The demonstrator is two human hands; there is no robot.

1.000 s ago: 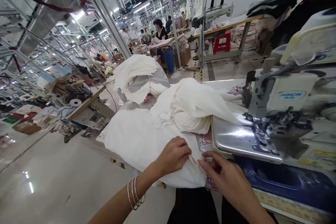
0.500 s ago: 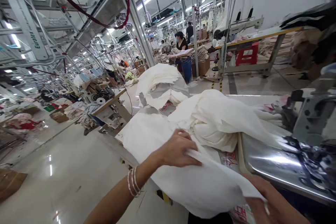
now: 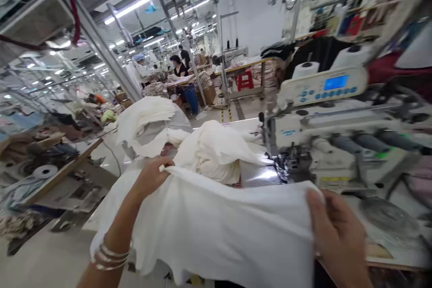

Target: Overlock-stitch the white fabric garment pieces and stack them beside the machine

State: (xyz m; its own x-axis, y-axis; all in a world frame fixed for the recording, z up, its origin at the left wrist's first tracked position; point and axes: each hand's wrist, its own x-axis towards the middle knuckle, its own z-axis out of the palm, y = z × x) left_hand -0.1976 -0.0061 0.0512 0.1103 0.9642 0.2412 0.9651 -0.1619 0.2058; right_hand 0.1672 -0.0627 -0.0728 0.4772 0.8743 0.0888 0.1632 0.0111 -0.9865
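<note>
Cloth (image 3: 229, 220): white, thin, creased, stretched in front of sewing machine (image 3: 303, 130). Left hand (image 3: 155, 175), right hand (image 3: 337, 229) each pinch one corner, fingers closed. Count: one cloth, one bunched pile (image 3: 216, 148) behind.

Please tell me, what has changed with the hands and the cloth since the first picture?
The left hand and right hand have moved wide apart. Both now grip the white cloth, lifted and stretched between them. The cream heap still lies beside the sewing machine.
</note>
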